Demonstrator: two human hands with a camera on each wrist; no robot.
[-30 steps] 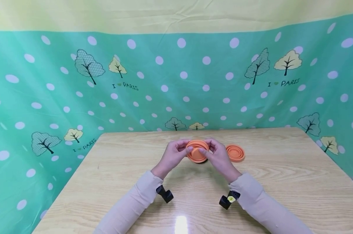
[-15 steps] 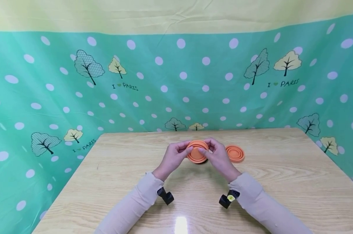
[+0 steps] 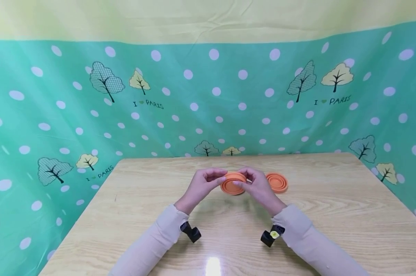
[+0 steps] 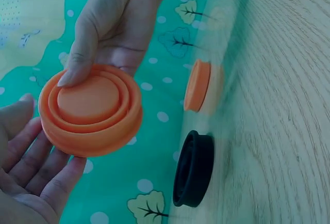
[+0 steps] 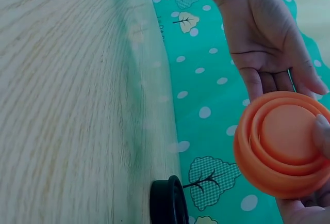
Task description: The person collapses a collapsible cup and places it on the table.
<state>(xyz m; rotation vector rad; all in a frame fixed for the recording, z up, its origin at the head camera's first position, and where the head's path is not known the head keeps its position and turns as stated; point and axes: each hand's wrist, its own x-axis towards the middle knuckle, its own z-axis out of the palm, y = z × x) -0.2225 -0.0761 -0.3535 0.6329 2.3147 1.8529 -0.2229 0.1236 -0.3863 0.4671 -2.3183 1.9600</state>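
An orange collapsible cup, folded flat into rings, is held up over the table between both hands. My right hand pinches it, with the thumb on its round middle and the fingers behind. At the opposite side my left hand touches the rim with loosely extended fingertips; in the left wrist view its thumb stands just off the edge. A second folded orange cup lies on the table right of the hands. Below the held cup is a black round ridged piece, mostly hidden in the head view.
The wood-grain table reaches back to a green dotted curtain. Each wrist carries a small black camera, one at the left cuff and one at the right cuff.
The held cup has tilted and dropped slightly. My left thumb has slid from its middle out to the rim, while the right thumb stays on it. The second cup has not moved.
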